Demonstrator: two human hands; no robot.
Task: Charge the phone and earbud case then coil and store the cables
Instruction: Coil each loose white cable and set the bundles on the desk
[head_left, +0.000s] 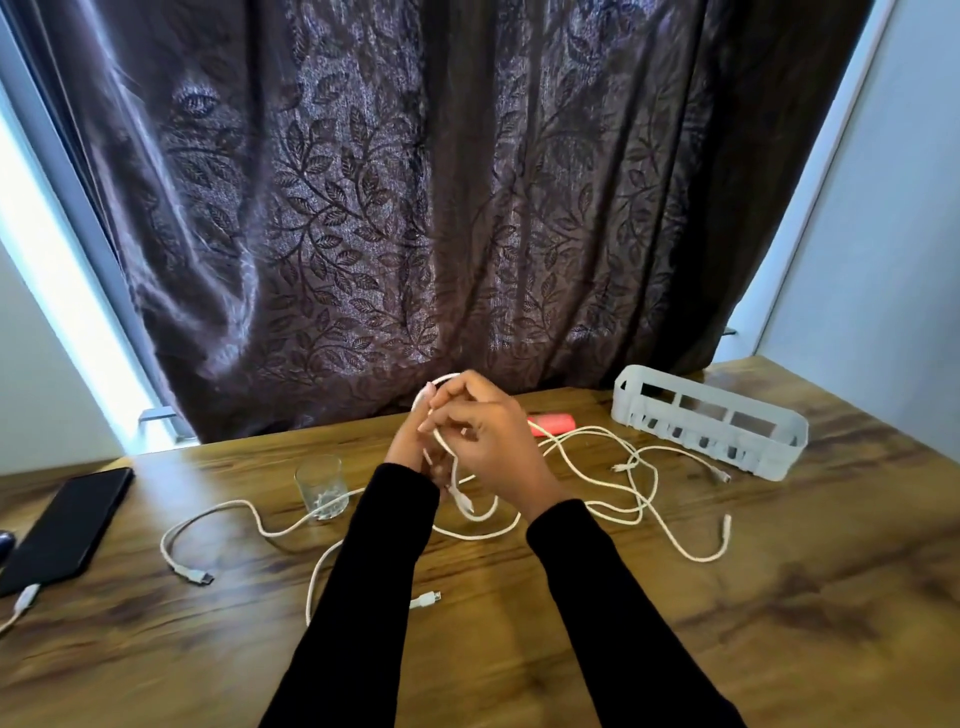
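Note:
Both hands are raised over the middle of the wooden table (571, 649). My left hand (410, 447) sits behind my right hand (488, 441), and both grip a loop of white cable (441, 384) that arcs above the fingers. Its plug (464, 501) dangles below my wrists. More white cables (623, 499) lie tangled on the table to the right, and another cable (228, 512) trails left to a plug near the front. A black phone (67, 525) lies at the far left with a white plug (26, 597) at its near end. A red case (553, 422) lies behind my right hand.
A clear drinking glass (322, 488) stands left of my hands. A pale grey slotted basket (711, 421) sits at the back right of the table. A dark patterned curtain (415, 208) hangs behind the table's far edge. A loose white plug (426, 600) lies between my sleeves.

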